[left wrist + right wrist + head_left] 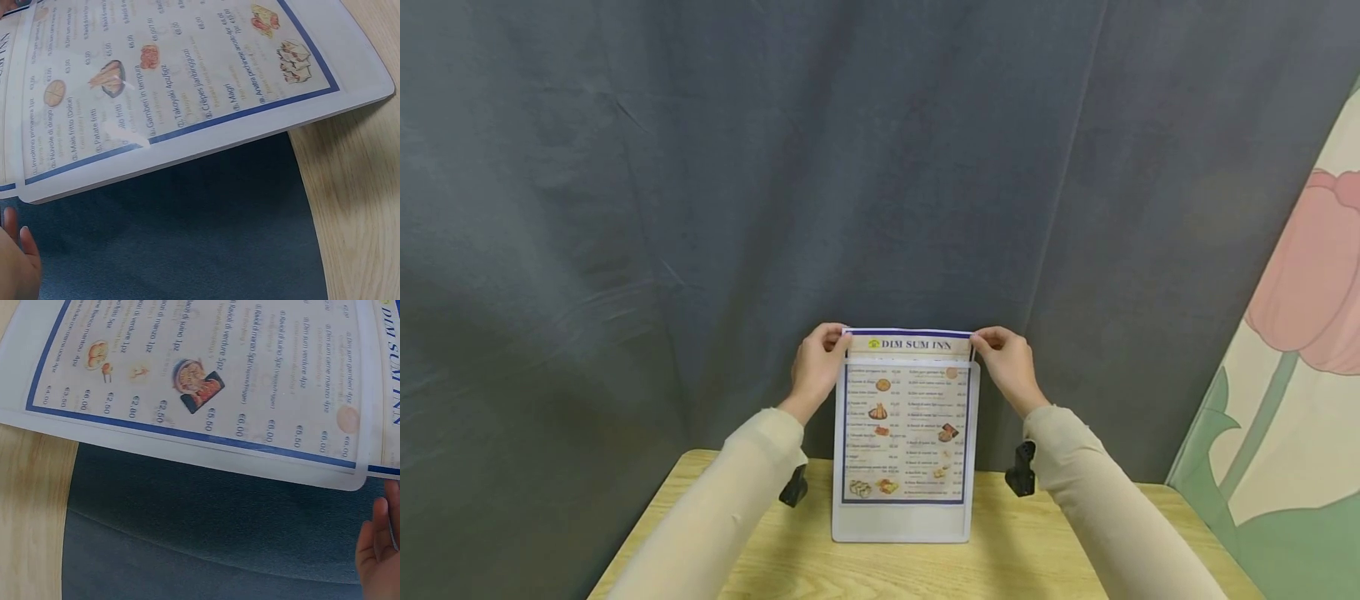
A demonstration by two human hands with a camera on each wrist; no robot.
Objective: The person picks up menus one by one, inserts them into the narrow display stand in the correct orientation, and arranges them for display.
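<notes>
A printed menu sheet headed "DIM SUM INN" stands upright in a clear plastic sleeve whose bottom edge rests on the wooden table. The sheet's top strip sticks out above the sleeve. My left hand pinches the top left corner and my right hand pinches the top right corner. In the left wrist view the menu fills the top, with my fingertips at the lower left. In the right wrist view the menu runs across the top, with my fingers at the lower right.
A dark grey cloth backdrop hangs right behind the table's far edge. A panel painted with a pink flower leans at the right. Black wrist cameras sit under both sleeves. The table is small, with its far corners rounded.
</notes>
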